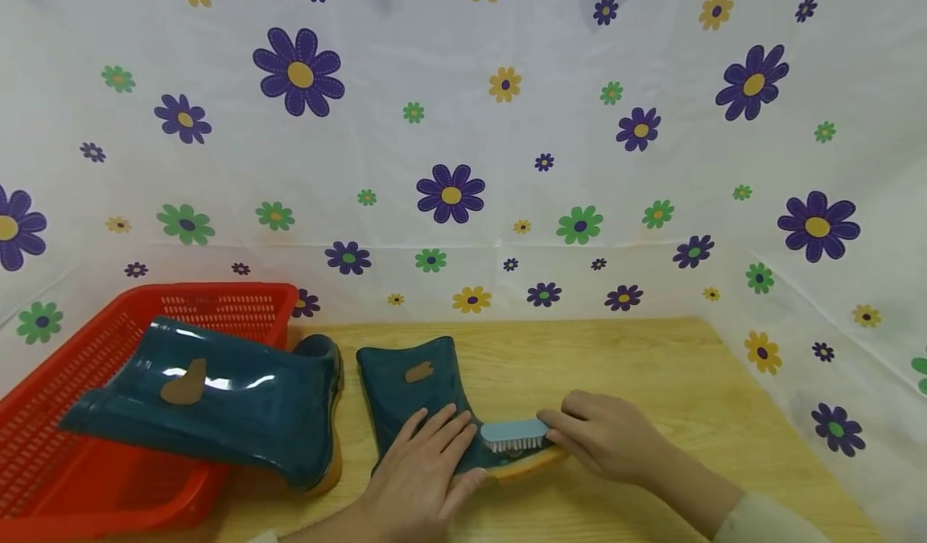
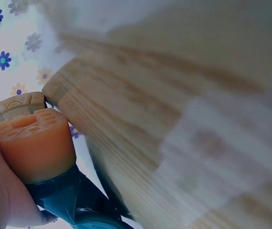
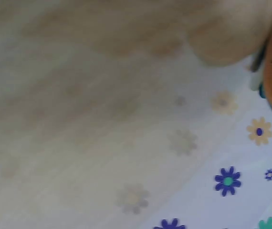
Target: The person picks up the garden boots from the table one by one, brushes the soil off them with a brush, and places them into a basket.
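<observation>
the left grip (image 1: pixel 420 479) is resting spread, fingers straight, on a dark teal boot (image 1: pixel 394 390) that is lying on its side, and is hiding part of its ankle from me. right of it, the right grip (image 1: pixel 608 438) is pinching a pale blue brush (image 1: pixel 516 431), covering the handle's end and some of the toe. a brown patch (image 1: pixel 418 372) is showing on the shaft, beyond the left grip. left of that grip, a second boot (image 1: pixel 232 414) is lying across a red basket (image 1: pixel 210 288), which is running out of sight. a wood-grained worktop (image 1: pixel 630 374) is spreading beneath both grips, and a white flowered sheet (image 1: pixel 391 149) is hanging beyond.
</observation>
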Motion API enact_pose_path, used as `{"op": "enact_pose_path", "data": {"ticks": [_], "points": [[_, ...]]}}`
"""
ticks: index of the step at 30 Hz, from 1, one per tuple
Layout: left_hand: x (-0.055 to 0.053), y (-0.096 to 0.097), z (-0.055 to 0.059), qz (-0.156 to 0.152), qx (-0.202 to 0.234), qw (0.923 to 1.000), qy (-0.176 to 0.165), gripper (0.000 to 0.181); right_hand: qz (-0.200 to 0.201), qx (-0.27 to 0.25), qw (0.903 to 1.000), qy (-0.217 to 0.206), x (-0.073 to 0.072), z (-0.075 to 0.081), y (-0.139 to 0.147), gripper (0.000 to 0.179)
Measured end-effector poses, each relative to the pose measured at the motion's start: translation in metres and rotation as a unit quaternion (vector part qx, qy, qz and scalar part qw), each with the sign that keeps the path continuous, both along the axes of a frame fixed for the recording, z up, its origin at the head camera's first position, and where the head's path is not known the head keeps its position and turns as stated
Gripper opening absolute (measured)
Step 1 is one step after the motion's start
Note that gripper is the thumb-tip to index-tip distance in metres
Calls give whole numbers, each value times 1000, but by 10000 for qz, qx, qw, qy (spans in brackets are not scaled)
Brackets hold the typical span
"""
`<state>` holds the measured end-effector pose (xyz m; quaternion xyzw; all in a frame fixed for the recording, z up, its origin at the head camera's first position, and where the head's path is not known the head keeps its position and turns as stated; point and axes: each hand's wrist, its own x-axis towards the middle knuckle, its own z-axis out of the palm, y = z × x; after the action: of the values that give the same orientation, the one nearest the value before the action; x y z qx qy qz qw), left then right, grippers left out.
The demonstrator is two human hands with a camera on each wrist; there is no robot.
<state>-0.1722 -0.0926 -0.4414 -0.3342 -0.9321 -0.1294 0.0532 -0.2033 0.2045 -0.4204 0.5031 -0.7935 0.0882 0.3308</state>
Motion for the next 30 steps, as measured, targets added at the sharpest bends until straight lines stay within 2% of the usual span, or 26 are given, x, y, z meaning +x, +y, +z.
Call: {"op": "enact_pose_path", "data": {"ticks": [8,11,14,22,26,30], "points": [[3,-3,-4,-45,210,9996,176,54,-146,773,9958,-460,-3,16,-29,29],[4,-3,-5,-40,176,9994,287,55,-123,801,9946,-645,-2,18,-28,25],[3,-3,-4,-51,103,9995,306,56,-25,635,9959,-649,-4,21,-18,27],[2,-2,-2,-72,82,9999,-68,55,296,174,9991,-257,-2,31,31,41],[1,-2,0,-99,43,9999,-52,57,251,106,9996,-40,1,30,45,45],[1,-3,0,-50,58,10000,51,56,614,-175,9971,417,-1,29,42,41]]}}
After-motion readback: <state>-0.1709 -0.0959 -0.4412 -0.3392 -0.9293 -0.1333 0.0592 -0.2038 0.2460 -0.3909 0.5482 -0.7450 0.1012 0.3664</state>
